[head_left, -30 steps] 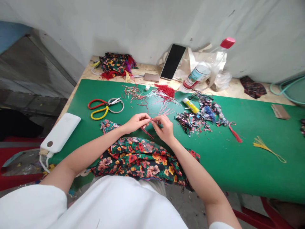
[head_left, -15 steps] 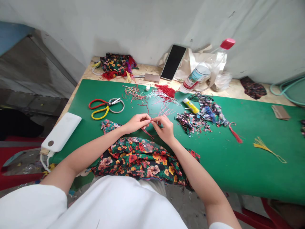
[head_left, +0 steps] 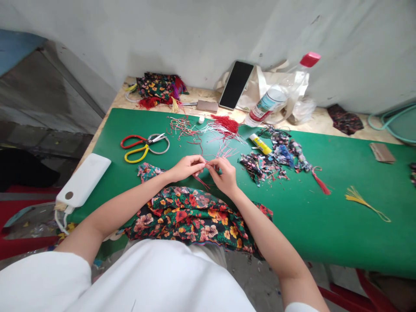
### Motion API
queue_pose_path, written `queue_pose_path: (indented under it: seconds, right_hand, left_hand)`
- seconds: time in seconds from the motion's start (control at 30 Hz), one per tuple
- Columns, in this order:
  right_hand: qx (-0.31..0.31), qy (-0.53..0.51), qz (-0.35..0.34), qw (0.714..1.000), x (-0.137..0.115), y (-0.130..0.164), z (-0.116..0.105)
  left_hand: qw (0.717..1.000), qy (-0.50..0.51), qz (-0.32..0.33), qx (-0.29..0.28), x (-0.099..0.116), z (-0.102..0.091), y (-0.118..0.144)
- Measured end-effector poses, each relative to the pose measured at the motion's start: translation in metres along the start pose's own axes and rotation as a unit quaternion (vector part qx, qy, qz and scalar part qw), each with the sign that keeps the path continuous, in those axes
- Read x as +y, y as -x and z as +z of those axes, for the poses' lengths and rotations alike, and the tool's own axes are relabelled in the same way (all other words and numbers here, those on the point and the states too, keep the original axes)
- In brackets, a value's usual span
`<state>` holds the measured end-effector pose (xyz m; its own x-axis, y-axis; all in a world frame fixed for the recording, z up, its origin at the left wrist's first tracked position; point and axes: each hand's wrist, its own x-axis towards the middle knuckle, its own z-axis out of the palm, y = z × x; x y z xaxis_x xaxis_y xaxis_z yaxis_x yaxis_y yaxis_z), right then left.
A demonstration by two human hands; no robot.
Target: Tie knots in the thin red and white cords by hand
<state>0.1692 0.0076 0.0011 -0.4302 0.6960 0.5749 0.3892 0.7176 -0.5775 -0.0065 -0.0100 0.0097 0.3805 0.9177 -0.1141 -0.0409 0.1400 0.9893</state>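
My left hand (head_left: pixel 188 167) and my right hand (head_left: pixel 223 174) meet over the green mat, fingertips pinched close together. Between them is a red tassel (head_left: pixel 202 182), its strands hanging below the left fingers; the spot where both hands grip it is mostly hidden. Floral fabric (head_left: pixel 195 214) lies bunched under my forearms at the table's near edge. Just beyond my fingers are loose pink threads (head_left: pixel 226 151). Farther back sit a pile of red cord (head_left: pixel 225 124) and tangled red and beige threads (head_left: pixel 183 125).
Scissors (head_left: pixel 146 147) with red and yellow handles and a white power bank (head_left: pixel 83 180) lie left. To the right are a yellow glue tube (head_left: pixel 260 144), fabric scraps (head_left: pixel 260 167) and a yellow tassel (head_left: pixel 365 201). A phone (head_left: pixel 236 84) and a bottle (head_left: pixel 266 105) stand at the back.
Almost nothing differs. My right hand has shifted very slightly, still pinching beside the left.
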Motion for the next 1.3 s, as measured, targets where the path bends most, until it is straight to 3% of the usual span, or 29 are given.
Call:
queue_pose_path:
  seconds: [1.3]
  right_hand:
    - [-0.02, -0.033, 0.03, 0.999, 0.0012, -0.0008, -0.0022]
  left_hand:
    - [1.0, 0.012, -0.002, -0.027, -0.0012, -0.0025, -0.0012]
